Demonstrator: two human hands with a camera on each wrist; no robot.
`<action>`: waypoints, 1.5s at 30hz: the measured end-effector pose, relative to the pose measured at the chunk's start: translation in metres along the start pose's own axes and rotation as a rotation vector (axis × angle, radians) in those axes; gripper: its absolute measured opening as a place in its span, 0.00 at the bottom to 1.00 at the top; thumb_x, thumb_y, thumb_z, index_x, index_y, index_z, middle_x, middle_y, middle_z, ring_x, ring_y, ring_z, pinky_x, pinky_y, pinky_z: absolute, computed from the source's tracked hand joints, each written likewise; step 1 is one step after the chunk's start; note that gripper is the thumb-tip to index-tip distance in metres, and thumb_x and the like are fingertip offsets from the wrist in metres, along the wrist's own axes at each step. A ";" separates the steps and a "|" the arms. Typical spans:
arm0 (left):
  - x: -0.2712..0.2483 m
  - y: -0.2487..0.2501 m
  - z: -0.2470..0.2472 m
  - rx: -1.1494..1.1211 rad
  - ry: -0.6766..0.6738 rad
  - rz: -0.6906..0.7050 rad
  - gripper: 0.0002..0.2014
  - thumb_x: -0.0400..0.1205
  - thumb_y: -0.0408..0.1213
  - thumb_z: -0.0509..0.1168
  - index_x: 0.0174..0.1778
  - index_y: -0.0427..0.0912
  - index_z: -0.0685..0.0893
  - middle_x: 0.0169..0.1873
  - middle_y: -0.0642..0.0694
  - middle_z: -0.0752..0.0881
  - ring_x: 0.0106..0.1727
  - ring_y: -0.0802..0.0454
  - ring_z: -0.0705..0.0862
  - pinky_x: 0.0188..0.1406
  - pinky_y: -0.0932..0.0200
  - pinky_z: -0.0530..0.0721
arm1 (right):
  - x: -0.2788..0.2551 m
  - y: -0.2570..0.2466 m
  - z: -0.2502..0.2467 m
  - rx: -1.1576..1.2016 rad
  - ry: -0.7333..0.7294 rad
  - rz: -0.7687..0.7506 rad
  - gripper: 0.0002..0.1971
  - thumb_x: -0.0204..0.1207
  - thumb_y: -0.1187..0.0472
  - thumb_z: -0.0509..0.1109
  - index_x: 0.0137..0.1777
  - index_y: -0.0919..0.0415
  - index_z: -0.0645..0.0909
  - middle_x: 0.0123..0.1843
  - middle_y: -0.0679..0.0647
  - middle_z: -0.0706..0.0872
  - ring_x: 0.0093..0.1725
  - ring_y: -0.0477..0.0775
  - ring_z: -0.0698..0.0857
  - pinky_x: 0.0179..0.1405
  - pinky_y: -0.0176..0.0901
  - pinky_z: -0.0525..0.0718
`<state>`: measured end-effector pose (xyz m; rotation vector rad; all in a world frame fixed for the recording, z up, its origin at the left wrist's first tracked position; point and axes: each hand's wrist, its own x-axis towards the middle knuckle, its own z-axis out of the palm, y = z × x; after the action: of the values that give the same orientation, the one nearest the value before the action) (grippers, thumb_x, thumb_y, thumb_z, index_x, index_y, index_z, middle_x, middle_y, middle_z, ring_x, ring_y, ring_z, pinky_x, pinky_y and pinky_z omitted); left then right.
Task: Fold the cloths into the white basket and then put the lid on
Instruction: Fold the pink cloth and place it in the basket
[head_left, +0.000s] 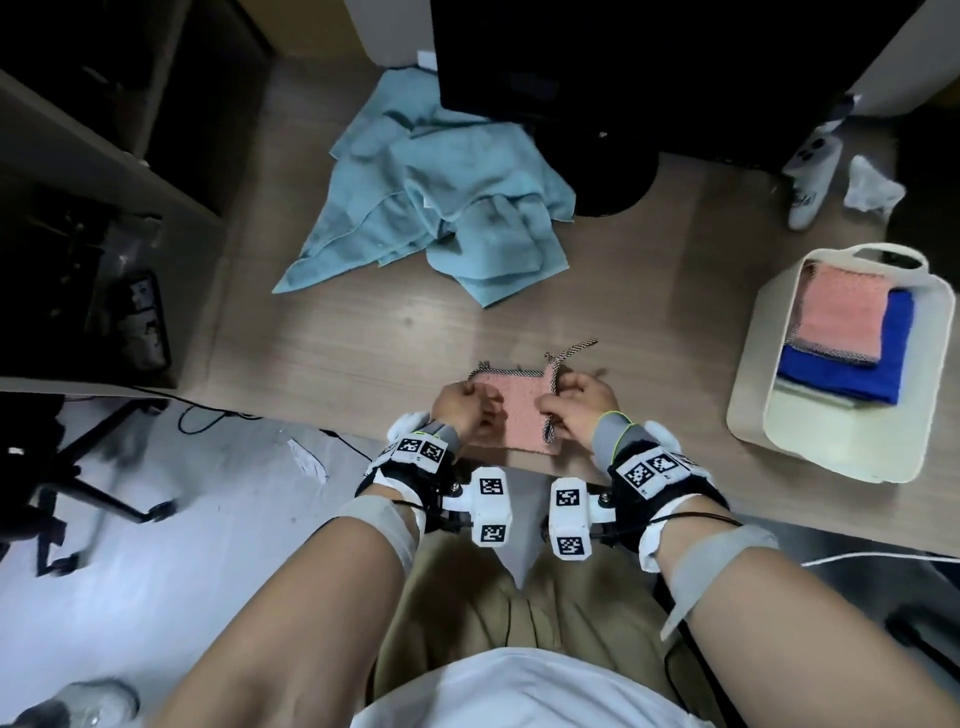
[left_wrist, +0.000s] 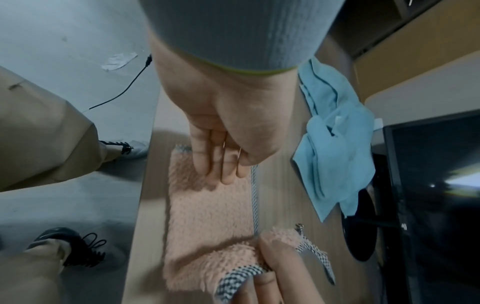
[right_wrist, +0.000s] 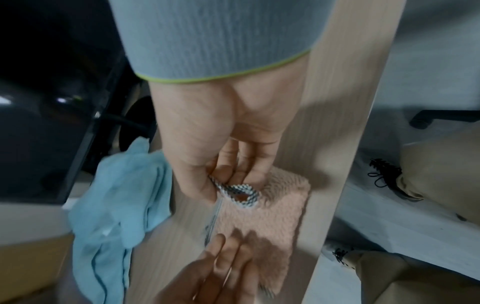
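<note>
A pink fluffy cloth with checkered trim lies at the wooden table's front edge. My left hand rests on its left side. In the left wrist view, straight fingers press the pink cloth flat. My right hand pinches the cloth's right checkered edge, which is lifted and curled over in the right wrist view. The white basket stands at the right with a folded pink cloth on a blue one. I see no lid.
A heap of light blue towels lies at the back of the table, against a black monitor. A white controller and crumpled tissue sit at the back right. A chair base stands on the floor at the left.
</note>
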<state>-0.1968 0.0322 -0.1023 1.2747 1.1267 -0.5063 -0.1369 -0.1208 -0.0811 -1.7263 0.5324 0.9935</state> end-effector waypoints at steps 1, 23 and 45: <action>0.006 -0.002 -0.013 0.004 0.021 0.002 0.14 0.87 0.27 0.53 0.40 0.38 0.80 0.35 0.38 0.85 0.30 0.46 0.83 0.16 0.67 0.77 | 0.001 -0.002 0.016 -0.034 0.004 -0.007 0.16 0.71 0.72 0.75 0.52 0.58 0.75 0.36 0.49 0.81 0.31 0.46 0.80 0.26 0.40 0.82; 0.028 -0.015 -0.042 0.403 0.025 0.116 0.22 0.70 0.34 0.75 0.59 0.45 0.78 0.45 0.48 0.86 0.48 0.47 0.85 0.56 0.54 0.84 | 0.030 0.020 0.039 -0.395 0.125 0.201 0.29 0.54 0.45 0.78 0.54 0.61 0.85 0.48 0.55 0.90 0.47 0.57 0.89 0.54 0.46 0.86; -0.077 0.113 0.186 0.605 -0.281 0.870 0.18 0.70 0.37 0.79 0.53 0.56 0.85 0.62 0.47 0.83 0.64 0.56 0.78 0.69 0.62 0.72 | -0.046 -0.067 -0.207 0.461 0.227 -0.053 0.11 0.77 0.69 0.67 0.58 0.69 0.73 0.47 0.73 0.88 0.25 0.62 0.88 0.18 0.47 0.85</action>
<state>-0.0659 -0.1282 0.0002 1.9785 0.1003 -0.3416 -0.0375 -0.2915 0.0206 -1.4320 0.7899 0.5801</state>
